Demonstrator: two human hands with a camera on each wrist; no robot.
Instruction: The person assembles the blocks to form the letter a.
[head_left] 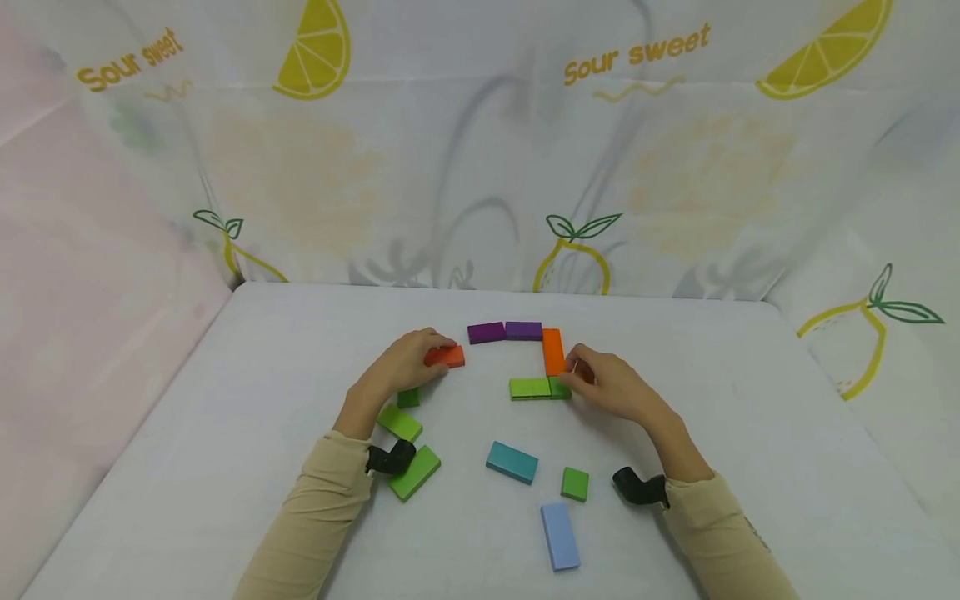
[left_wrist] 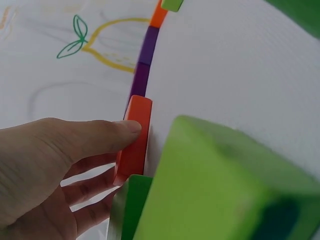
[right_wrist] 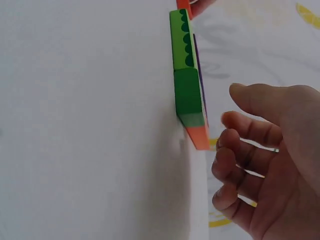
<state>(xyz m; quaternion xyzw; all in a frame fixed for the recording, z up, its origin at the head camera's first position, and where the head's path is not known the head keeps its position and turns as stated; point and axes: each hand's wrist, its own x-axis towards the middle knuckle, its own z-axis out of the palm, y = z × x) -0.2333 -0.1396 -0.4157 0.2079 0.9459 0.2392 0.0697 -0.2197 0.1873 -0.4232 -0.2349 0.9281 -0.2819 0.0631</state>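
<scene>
My left hand (head_left: pixel 401 364) pinches a red-orange block (head_left: pixel 452 357) between thumb and fingers. In the left wrist view that block (left_wrist: pixel 134 160) stands in line with two purple blocks. On the table, a dark purple block (head_left: pixel 486 333) and a violet block (head_left: pixel 523 331) lie end to end, and an orange block (head_left: pixel 552 352) runs down from the violet one. Below it are a light green block (head_left: pixel 529 388) and a dark green block (head_left: pixel 557 388). My right hand (right_wrist: pixel 280 150) is beside these, its fingers loosely bent with nothing between them.
Near my left forearm lie a small dark green block (head_left: pixel 408 397) and two light green blocks (head_left: pixel 401 423). Closer to me are a teal block (head_left: pixel 512 462), a small green block (head_left: pixel 575 483) and a light blue block (head_left: pixel 560 537). A lemon-printed curtain (head_left: pixel 465 167) hangs behind the white table.
</scene>
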